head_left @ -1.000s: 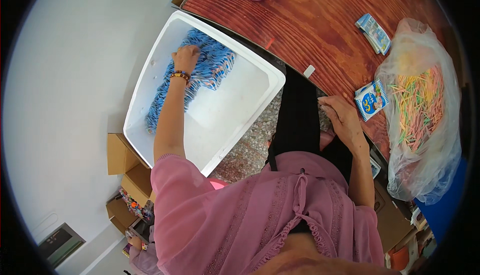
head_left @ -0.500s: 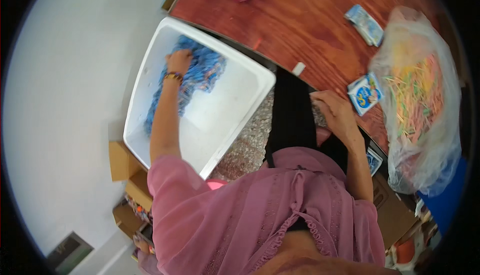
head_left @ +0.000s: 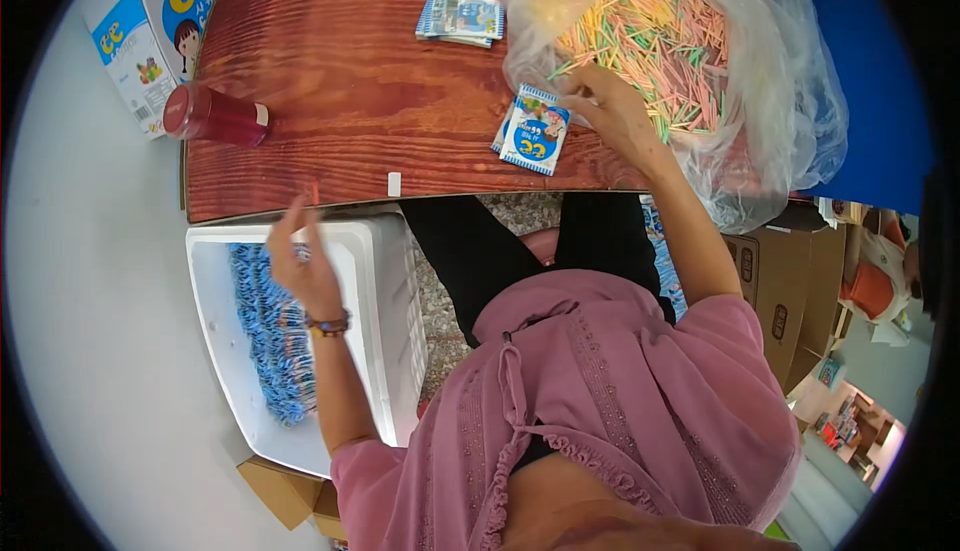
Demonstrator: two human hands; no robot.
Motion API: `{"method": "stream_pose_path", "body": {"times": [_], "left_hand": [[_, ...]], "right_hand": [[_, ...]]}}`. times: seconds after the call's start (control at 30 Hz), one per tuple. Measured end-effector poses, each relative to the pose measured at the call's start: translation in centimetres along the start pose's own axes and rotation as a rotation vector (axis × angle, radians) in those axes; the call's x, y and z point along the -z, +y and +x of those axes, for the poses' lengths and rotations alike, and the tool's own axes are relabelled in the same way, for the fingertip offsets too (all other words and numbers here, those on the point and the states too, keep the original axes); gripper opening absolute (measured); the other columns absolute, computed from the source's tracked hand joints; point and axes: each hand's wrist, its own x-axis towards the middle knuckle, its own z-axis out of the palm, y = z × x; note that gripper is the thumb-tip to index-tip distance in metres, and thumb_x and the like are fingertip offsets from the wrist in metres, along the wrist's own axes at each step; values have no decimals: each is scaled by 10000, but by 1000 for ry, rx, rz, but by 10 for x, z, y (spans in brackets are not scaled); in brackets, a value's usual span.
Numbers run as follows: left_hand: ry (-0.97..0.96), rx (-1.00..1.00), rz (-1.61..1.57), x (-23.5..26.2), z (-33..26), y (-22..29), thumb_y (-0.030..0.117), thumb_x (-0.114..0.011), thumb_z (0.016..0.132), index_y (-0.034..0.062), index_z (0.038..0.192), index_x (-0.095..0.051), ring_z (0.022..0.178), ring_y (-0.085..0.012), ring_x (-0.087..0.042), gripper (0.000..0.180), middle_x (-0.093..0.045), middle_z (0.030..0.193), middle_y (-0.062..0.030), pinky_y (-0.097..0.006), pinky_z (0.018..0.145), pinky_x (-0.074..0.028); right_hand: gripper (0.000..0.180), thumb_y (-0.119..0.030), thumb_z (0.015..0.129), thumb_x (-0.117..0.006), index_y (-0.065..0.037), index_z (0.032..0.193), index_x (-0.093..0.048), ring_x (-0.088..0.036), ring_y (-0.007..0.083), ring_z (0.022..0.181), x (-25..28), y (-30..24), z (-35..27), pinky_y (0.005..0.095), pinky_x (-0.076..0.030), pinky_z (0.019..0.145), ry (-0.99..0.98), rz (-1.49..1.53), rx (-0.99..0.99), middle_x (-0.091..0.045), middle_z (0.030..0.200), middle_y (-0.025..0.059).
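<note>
My left hand (head_left: 305,269) is over the white plastic bin (head_left: 372,291), its fingers stretched out and a little blurred, with nothing visible in them. Below it, rows of small blue packets (head_left: 262,336) line the bin. On the wooden table (head_left: 340,61), my right hand (head_left: 615,116) reaches to the edge of a clear plastic bag (head_left: 530,1) full of thin pastel-coloured sticks (head_left: 660,41). Its fingers are apart, beside a pair of overlapping blue-and-white sachets (head_left: 535,136). Farther back lies a small stack of similar sachets (head_left: 460,19).
A jar with dark red contents (head_left: 215,116) lies at the table's left side, near printed cartons (head_left: 150,41). A small white piece (head_left: 394,185) and an orange-red strip (head_left: 315,193) are at the front edge. Brown cardboard boxes (head_left: 790,281) stand to my right.
My left hand has lifted off the blue packets inside the bin and moved toward the table. My right hand has gone from the table's edge to the bag of sticks. The view has turned.
</note>
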Motion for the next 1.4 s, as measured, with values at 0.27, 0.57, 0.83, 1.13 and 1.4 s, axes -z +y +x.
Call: {"method": "stream_pose_path", "body": {"times": [0.27,0.57,0.83,1.13,1.4], "left_hand": [[-366,30,35,-139,-29,123,293,-726,788,84,1012,-622,957,-264,-525,323,-606,962,-75,-416,826,-358],[-284,88,130,-185,-32,111,312,-708,789,81,881,-630,849,-247,-534,261,-607,819,-48,-396,757,-303],[-214,20,19,-187,-26,110,243,-668,847,69,798,-643,771,-206,-542,183,-595,738,-43,-359,769,-306],[-253,50,-48,-193,-23,108,218,-683,835,60,822,-629,745,-207,-521,168,-557,746,-60,-355,801,-304],[-218,-53,119,-185,-7,121,219,-706,811,74,942,-645,828,-232,-559,205,-605,898,-66,-375,835,-305]], "right_hand": [[443,-287,657,-771,-29,966,-586,-608,357,851,-11,11,28,427,-468,734,-221,-238,132,-631,884,176],[164,-221,801,-662,-68,861,-664,-624,291,767,-15,30,25,426,-455,661,-19,-211,226,-653,823,107],[140,-154,830,-644,-46,914,-674,-620,273,786,-13,37,15,373,-464,674,163,17,346,-652,838,86],[194,-225,841,-644,-43,909,-643,-628,294,757,-7,29,25,366,-470,681,-23,94,198,-654,823,120],[133,-173,887,-589,-88,929,-683,-632,233,884,-3,44,31,340,-456,723,318,-141,667,-648,786,61]]}}
